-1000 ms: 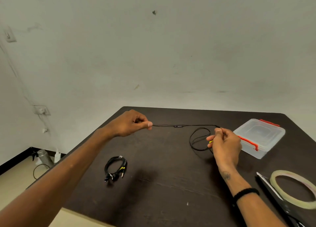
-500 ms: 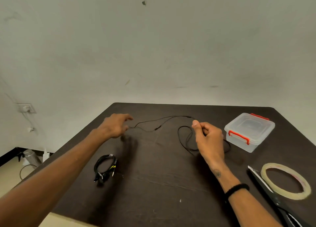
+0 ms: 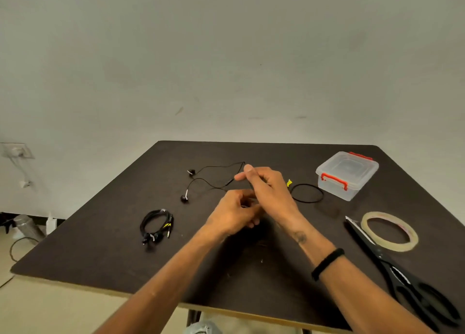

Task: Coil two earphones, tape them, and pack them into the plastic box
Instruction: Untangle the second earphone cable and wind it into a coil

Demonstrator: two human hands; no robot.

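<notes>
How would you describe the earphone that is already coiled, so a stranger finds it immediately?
On the dark table, look near its left edge, left of both hands. The coiled earphone lies there as a tight black bundle with yellow marks; the other earphone is spread loose.

Coiled earphone [image 3: 156,225] lies left on table [image 3: 100,245]; plastic box [image 3: 346,174] far right, behind tape roll [image 3: 389,231].

Clear box [image 3: 347,174] w/ red clips; black scissors [image 3: 412,281], dark table [image 3: 100,245].
</notes>
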